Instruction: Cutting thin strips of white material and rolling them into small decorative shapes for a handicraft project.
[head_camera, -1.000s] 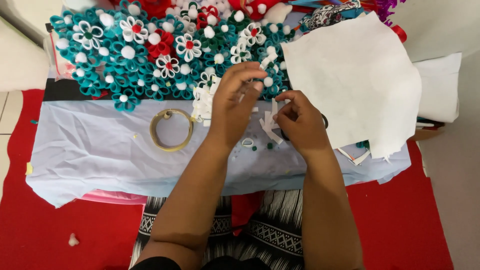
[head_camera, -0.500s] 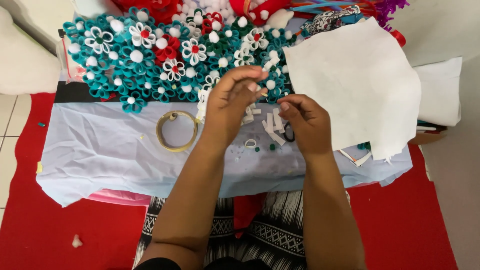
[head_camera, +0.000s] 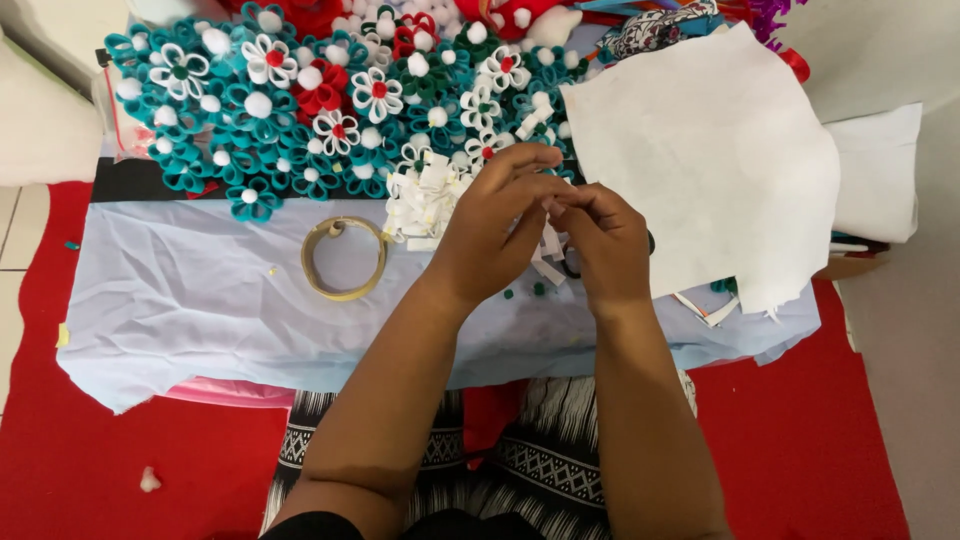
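Item: small white paper strip (head_camera: 549, 207), folded, sitting between both hands above the pale blue cloth (head_camera: 200, 300) | Containers: cannot tell any | Left hand (head_camera: 495, 235): fingers curling, pinching the strip | Right hand (head_camera: 605, 240): fingertips pinching the same strip | Nearby: tape ring (head_camera: 344, 258), white paper sheet (head_camera: 710, 150).

a low table (head_camera: 180, 300) draped in pale blue cloth stands on a red carpet (head_camera: 820, 440), with pale floor tiles (head_camera: 15, 235) showing at the left edge. a white wall (head_camera: 890, 50) rises at the upper right, and a cream cushion-like shape (head_camera: 40, 120) sits at the upper left. the light is soft, even daylight.
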